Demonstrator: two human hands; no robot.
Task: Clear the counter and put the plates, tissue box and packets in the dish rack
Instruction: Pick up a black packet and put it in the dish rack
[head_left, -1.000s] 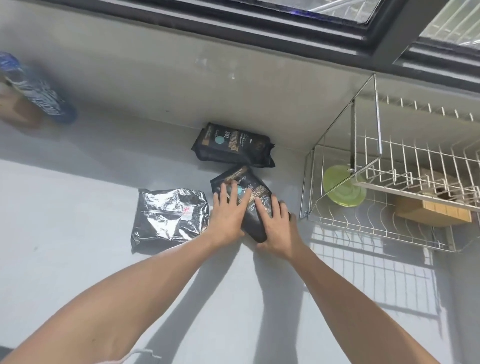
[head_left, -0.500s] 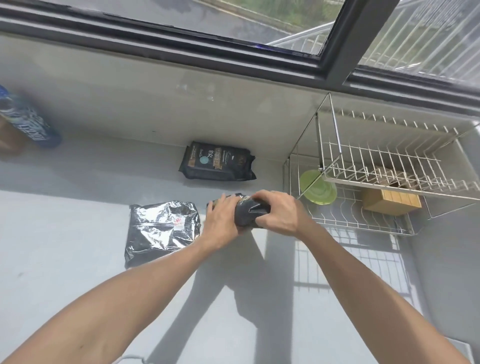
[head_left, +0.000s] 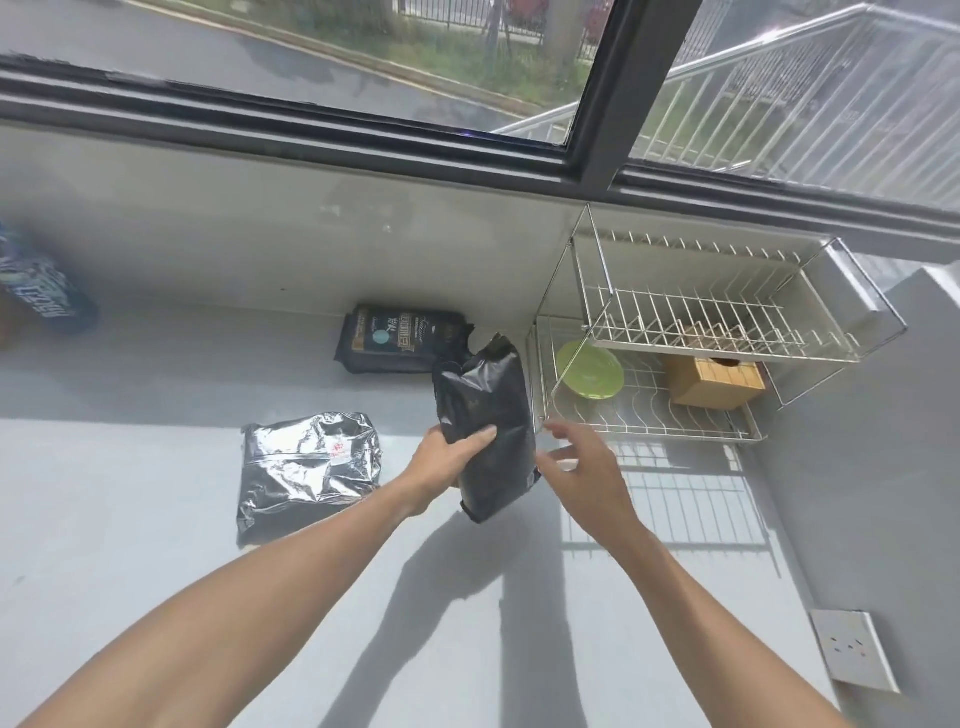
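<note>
1 black packet lifted off the bench in a 1-hand grip, 2 more packets lying behind

Far out to the left of the left hand (head_left: 448, 457) stands a blue bottle (head_left: 39, 288); just left of that hand lies the silver packet (head_left: 309, 470) on the bench (head_left: 130, 519); beyond it, by the wall, lies the printed black packet (head_left: 402, 339); the left hand is closed round the lower half of the plain black packet (head_left: 485, 421), held upright and clear of the bench; the right hand (head_left: 582, 467) hovers just beside it, fingers spread, holding nothing; right of both, the dish rack (head_left: 675, 426) already has a green plate (head_left: 589, 370) and a wooden tissue box (head_left: 714, 382) on its lower tier; the slack packet may slide from that single grip, or its top may catch the rack's near wire frame on the way in.
</note>
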